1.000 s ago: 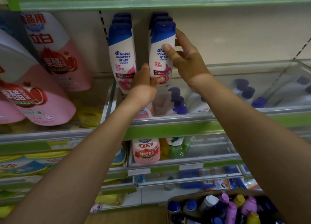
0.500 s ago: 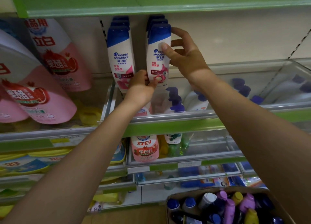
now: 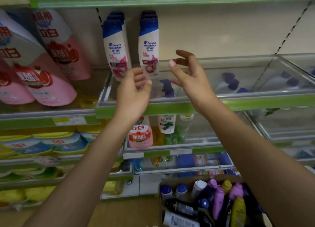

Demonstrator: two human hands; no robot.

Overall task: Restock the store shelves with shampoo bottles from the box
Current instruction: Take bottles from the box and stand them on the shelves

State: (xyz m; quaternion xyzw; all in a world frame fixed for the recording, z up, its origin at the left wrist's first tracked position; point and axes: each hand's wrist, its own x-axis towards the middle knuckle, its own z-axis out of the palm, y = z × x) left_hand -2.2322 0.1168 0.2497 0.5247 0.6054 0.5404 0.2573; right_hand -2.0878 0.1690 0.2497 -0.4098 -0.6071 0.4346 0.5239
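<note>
My right hand (image 3: 190,76) has let go: half a second ago its thumb and fingers were wrapped round the blue cap end of the front shampoo bottle (image 3: 149,51), and now it hangs to the right of that bottle with the fingers spread, holding nothing. My left hand (image 3: 134,92), at the centre of the frame, has slackened too. Its fingertips sit just under the bottle's lower edge, curled but not gripping; whether they touch the plastic I cannot tell, because the bottom of the bottle and my fingers overlap.

The bottle now stands on its own at the front of the right-hand row on the upper shelf (image 3: 187,105), just beside the neighbouring row of the same shampoo (image 3: 115,49). I judge this one placed, so the next bottle should come from the box (image 3: 201,203) at the lower right of the frame, where more caps show.

Much is unclear. The bottles behind each front one show only as slivers of blue cap, so I cannot count them. The clear shelf guard blurs the purple-capped bottles (image 3: 167,88) lying behind it, my right forearm covers part of the box, and the frame crops its lower edge. The pink pouches (image 3: 51,61) at the upper left are cut off by the frame.
</note>
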